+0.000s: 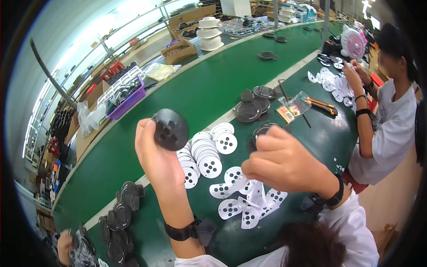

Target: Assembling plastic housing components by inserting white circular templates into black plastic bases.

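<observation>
Hands curl, left [156, 153] holding a black disc [172, 127], right [287, 163] nearly fisted.

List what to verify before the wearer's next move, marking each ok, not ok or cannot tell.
1. Black disc held up by the left hand: ok.
2. Right hand empty: cannot tell; its fingers are curled and hide any grip.
3. White discs lined up in overlapping rows: ok.
4. White scraps neatly sorted: not ok; they lie in a jumbled pile.
5. Orange tool apart from both hands: ok.
</observation>
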Demonstrator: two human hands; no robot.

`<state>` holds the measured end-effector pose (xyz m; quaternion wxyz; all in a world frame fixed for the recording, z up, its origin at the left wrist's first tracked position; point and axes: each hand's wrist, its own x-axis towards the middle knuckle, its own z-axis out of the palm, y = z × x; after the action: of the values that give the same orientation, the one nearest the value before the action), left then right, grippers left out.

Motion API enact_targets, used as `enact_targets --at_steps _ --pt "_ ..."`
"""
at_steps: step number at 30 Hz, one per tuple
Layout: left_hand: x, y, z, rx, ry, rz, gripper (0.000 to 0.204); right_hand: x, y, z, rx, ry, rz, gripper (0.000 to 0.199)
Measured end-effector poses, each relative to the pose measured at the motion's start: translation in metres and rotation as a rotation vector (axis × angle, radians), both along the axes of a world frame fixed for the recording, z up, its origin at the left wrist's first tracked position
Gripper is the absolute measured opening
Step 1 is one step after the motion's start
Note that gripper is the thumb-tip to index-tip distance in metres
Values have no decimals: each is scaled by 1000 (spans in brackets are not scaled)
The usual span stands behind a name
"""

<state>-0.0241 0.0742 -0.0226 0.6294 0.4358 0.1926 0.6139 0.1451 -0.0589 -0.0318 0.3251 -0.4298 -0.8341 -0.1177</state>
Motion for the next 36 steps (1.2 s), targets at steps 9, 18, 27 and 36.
enact_targets --at_steps 9,18,27,36 --pt "-5 -21 -1 163 305 -67 7 33 1 -49 -598 416 136 14" --pt "37 -52 -21 170 476 -336 9 49 18 -64 -658 1485 608 19" --pt "107 -60 -24 57 217 -429 11 100 23 -64 -611 1464 694 31" --pt "116 -57 -43 189 468 -402 11 110 17 -74 -603 1478 472 27"
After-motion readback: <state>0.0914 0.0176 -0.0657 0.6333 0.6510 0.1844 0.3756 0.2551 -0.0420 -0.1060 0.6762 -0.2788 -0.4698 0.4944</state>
